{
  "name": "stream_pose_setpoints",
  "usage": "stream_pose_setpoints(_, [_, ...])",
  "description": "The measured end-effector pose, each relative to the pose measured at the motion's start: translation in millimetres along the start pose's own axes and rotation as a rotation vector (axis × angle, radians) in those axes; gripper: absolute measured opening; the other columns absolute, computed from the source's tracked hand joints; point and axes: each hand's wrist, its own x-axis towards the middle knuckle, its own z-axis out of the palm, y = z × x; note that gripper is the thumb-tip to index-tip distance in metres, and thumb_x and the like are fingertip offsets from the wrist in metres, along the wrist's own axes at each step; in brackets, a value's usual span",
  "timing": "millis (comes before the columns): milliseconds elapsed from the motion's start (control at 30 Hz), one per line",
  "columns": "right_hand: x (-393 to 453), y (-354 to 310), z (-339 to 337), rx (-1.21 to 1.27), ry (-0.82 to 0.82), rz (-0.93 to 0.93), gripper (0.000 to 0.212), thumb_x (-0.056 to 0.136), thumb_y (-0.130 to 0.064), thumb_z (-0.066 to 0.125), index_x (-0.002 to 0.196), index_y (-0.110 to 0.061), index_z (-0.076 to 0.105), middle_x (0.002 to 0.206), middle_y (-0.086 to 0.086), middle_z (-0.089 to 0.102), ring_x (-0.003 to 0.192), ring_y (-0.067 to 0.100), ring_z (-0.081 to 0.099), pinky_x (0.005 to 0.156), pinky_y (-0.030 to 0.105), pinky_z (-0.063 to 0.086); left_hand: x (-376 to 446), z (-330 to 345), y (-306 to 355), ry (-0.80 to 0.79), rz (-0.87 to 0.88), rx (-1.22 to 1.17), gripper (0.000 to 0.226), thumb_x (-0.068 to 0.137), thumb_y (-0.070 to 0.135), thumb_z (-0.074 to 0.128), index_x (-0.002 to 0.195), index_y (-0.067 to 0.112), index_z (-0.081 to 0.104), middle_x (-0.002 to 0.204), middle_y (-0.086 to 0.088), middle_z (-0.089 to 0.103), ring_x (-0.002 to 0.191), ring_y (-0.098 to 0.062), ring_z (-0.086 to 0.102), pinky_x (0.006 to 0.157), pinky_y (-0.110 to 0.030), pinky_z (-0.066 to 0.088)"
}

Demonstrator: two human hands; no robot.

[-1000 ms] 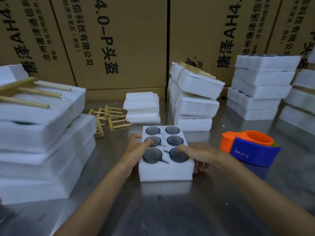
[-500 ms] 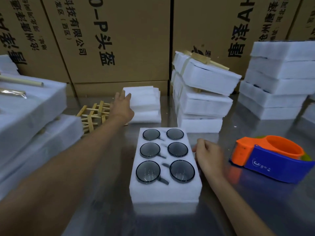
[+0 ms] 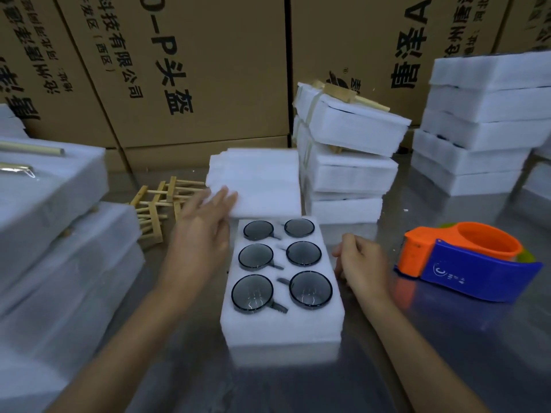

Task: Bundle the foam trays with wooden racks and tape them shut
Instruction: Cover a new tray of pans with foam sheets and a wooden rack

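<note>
White foam is stacking up at my far left, bundles (image 3: 50, 222) piled high with wooden dowels (image 3: 31, 151) lying on top. Just right of them, a loose heap of wooden racks (image 3: 161, 201) is sitting on the steel table (image 3: 447, 338). My left hand (image 3: 202, 234) is reaching out over the gap beside the racks, fingers nearly straight, and its fingertips (image 3: 226, 196) are holding the near-left corner of a foam sheet (image 3: 259, 186), which is hanging blurred above the far end of the tray. Whether my thumb is under the sheet I cannot tell.

Centre now: the foam tray (image 3: 283, 320) is lying flat on the table right in front of me, six dark glass cups (image 3: 252, 289) nesting in its two rows of pockets, uncovered. My right hand (image 3: 362, 263) is resting just beside the tray's right edge, fingers curling loosely inward and holding nothing.

Behind the tray, three taped bundles (image 3: 351, 171) are leaning in a crooked stack, a rack (image 3: 343, 92) strapped on the top one. Further right, the orange and blue tape dispenser (image 3: 465, 263) is sitting on the table, well apart from my right hand. Beyond it, more foam trays (image 3: 483, 120) are towering in a stack, and cardboard boxes (image 3: 193, 70) are walling off the whole back.
</note>
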Motion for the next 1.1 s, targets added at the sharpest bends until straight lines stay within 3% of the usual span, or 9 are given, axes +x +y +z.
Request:
stream_pose_setpoints(200, [-9.3,-5.1,-7.1,0.060,-0.005,0.021,0.034,0.089,-0.019,0.043,0.068,-0.001,0.062,0.057,0.018,0.063,0.035,0.011,0.047,0.033,0.018,0.030,-56.9,-11.3,29.8,-0.213,-0.022,-0.094,0.042,0.089,0.007,0.065,0.126,0.026,0.066,0.133,0.015,0.057,0.123,-0.001,0.036,0.102,0.000,0.022])
stream_pose_setpoints(300, [-13.7,-8.0,-10.4,0.080,-0.019,0.023,0.033,0.089,-0.017,0.043,0.067,-0.004,0.063,0.057,0.017,0.062,0.033,0.010,0.046,0.030,0.016,0.028,-66.3,-20.0,35.4,-0.243,-0.029,-0.141,0.039,0.085,0.007,0.068,0.120,0.026,0.071,0.120,0.021,0.056,0.114,0.009,0.034,0.092,0.007,0.019])
stream_pose_setpoints(433, [-17.0,-9.4,-12.8,0.102,-0.044,0.026,0.030,0.089,-0.016,0.044,0.067,-0.007,0.063,0.059,0.016,0.063,0.038,0.012,0.049,0.033,0.018,0.031,-77.1,-29.1,41.7,-0.276,-0.010,-0.197,0.033,0.082,0.011,0.070,0.110,0.029,0.072,0.113,0.025,0.053,0.115,0.006,0.039,0.091,0.001,0.027])
stream_pose_setpoints(600, [-16.9,-7.8,-13.5,0.121,-0.077,0.043,0.028,0.088,-0.016,0.043,0.068,-0.009,0.062,0.058,0.011,0.060,0.041,0.013,0.051,0.035,0.020,0.034,-68.3,-42.4,29.1,-0.419,-0.082,-0.399,0.031,0.080,0.048,0.051,0.102,0.040,0.069,0.114,0.025,0.051,0.118,0.003,0.041,0.089,-0.015,0.032])
stream_pose_setpoints(700, [-15.7,-6.6,-12.6,0.110,-0.085,0.034,0.028,0.088,-0.015,0.043,0.068,-0.010,0.062,0.058,0.010,0.061,0.043,0.012,0.052,0.040,0.023,0.038,-26.9,-25.3,-1.6,-0.165,-0.293,-0.473,0.021,0.094,0.032,0.050,0.103,0.039,0.068,0.116,0.020,0.056,0.105,0.013,0.048,0.078,-0.016,0.036])
stream_pose_setpoints(800, [-15.2,-5.8,-12.5,0.112,-0.075,0.032,0.029,0.089,-0.015,0.044,0.068,-0.010,0.063,0.057,0.010,0.061,0.044,0.013,0.052,0.040,0.022,0.039,24.5,17.0,-56.2,-0.079,-0.563,-0.262,0.030,0.098,0.018,0.049,0.126,0.024,0.058,0.124,-0.005,0.059,0.108,-0.017,0.058,0.073,-0.029,0.048])
stream_pose_setpoints(900, [-14.5,-5.4,-13.0,0.113,-0.077,0.019,0.029,0.089,-0.015,0.044,0.068,-0.009,0.064,0.056,0.009,0.061,0.043,0.012,0.052,0.041,0.023,0.039,46.1,53.4,-104.5,-0.308,-0.687,-0.048,0.053,0.092,0.013,0.052,0.143,0.017,0.040,0.141,-0.019,0.047,0.124,-0.038,0.049,0.101,-0.047,0.046])
stream_pose_setpoints(1000, [-11.1,-4.4,-10.6,0.107,-0.074,0.014,0.030,0.088,-0.015,0.043,0.067,-0.009,0.064,0.055,0.010,0.062,0.040,0.010,0.052,0.037,0.022,0.039,56.8,73.8,-127.1,-0.341,-0.638,0.231,0.050,0.088,0.014,0.055,0.137,0.010,0.048,0.158,-0.016,0.020,0.134,-0.039,0.037,0.110,-0.043,0.037])
stream_pose_setpoints(1100, [-7.6,-3.0,-6.4,0.091,-0.052,0.012,0.031,0.088,-0.018,0.045,0.065,-0.010,0.064,0.054,0.011,0.062,0.040,0.011,0.054,0.037,0.022,0.039,58.3,82.0,-131.1,-0.244,-0.582,0.343,0.034,0.092,0.014,0.052,0.119,-0.004,0.061,0.147,-0.021,0.037,0.123,-0.042,0.046,0.105,-0.043,0.040])
